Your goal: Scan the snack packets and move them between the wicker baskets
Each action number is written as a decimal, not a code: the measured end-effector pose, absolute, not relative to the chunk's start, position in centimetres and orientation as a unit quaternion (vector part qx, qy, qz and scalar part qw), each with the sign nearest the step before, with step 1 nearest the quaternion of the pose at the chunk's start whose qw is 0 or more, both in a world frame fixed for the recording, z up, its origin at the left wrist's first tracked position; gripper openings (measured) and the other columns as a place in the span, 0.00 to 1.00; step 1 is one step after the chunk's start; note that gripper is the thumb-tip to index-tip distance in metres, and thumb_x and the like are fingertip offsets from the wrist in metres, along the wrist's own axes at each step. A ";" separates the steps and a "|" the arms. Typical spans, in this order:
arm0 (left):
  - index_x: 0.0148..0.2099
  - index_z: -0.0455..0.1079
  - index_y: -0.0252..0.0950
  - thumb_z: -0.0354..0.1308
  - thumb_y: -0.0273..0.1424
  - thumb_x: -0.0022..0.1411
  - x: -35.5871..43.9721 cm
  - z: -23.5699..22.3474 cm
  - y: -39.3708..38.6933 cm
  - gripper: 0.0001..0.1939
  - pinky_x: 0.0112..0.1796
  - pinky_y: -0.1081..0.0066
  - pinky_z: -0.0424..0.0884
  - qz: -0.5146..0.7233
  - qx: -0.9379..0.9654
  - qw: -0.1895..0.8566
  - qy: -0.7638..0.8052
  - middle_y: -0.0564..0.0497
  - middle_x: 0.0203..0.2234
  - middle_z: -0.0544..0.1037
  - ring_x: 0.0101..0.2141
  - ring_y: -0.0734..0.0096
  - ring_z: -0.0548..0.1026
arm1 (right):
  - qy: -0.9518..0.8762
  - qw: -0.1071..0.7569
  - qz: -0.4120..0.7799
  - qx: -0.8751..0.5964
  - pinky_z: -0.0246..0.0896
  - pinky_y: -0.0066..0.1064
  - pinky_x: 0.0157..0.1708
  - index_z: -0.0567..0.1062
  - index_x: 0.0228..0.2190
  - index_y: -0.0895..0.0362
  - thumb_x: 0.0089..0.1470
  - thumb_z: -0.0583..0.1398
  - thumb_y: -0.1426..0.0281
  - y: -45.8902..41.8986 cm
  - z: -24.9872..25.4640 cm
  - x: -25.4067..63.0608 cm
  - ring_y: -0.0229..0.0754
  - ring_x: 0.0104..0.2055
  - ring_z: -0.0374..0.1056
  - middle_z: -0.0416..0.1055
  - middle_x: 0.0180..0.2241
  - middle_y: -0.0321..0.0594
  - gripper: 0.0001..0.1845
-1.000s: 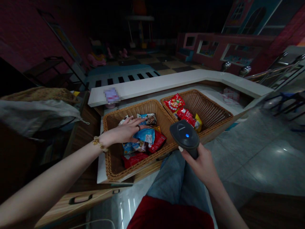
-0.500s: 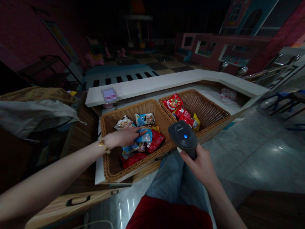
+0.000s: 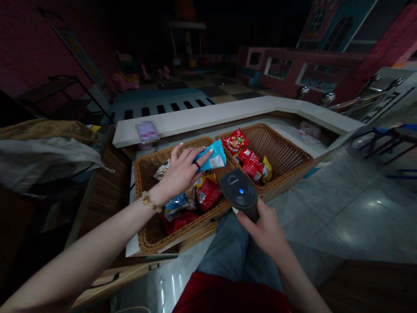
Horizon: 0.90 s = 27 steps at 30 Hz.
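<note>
My left hand (image 3: 184, 169) grips a blue snack packet (image 3: 213, 157) above the left wicker basket (image 3: 140, 217), and a barcode shows on the packet's lower part. My right hand (image 3: 265, 224) is wrapped round the handle of a black barcode scanner (image 3: 237, 187) with a blue light lit on top. The scanner's head is close to the packet, by the near edge where the two baskets meet. Below my left hand lie a red packet (image 3: 209, 194), a blue and white packet (image 3: 176, 204) and other packets. The right basket (image 3: 283, 148) holds red packets (image 3: 252, 169) and a yellow one (image 3: 267, 168).
A white counter ledge (image 3: 208, 117) runs behind the baskets. A pixelated purple item (image 3: 146, 131) stands on its left end. To the left is a pale cloth bag (image 3: 48, 152); wooden drawers (image 3: 127, 274) are below. Metal railings (image 3: 361, 98) stand at the right.
My left hand has lifted the blue packet out of the pile and tilted it towards the right basket. The scanner has shifted slightly left and down, nearer the packet.
</note>
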<state>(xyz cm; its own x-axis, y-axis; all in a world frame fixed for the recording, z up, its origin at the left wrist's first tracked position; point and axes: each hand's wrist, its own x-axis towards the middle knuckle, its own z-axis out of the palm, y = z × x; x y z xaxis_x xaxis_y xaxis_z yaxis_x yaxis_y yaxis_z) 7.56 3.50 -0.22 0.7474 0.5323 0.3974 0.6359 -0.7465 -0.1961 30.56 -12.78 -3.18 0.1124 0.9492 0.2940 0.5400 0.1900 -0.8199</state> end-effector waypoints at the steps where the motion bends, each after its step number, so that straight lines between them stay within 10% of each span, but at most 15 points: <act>1: 0.77 0.43 0.46 0.57 0.30 0.70 7.4 -0.3 3.5 0.40 0.64 0.39 0.49 -0.162 -0.920 0.162 -0.320 0.38 0.64 0.67 0.60 0.46 0.67 | -0.627 0.451 0.228 -0.593 0.71 0.31 0.35 0.76 0.41 0.55 0.56 0.60 0.67 -12.7 -3.2 30.5 0.47 0.33 0.78 0.81 0.32 0.39 0.10; 27: 0.77 0.44 0.47 0.58 0.30 0.69 9.4 0.8 4.6 0.41 0.65 0.36 0.46 -0.178 -0.933 0.130 -0.284 0.40 0.64 0.68 0.61 0.47 0.66 | -0.598 0.475 0.198 -0.614 0.69 0.31 0.30 0.75 0.36 0.54 0.55 0.60 0.65 -13.0 -3.4 31.7 0.47 0.30 0.76 0.79 0.28 0.38 0.07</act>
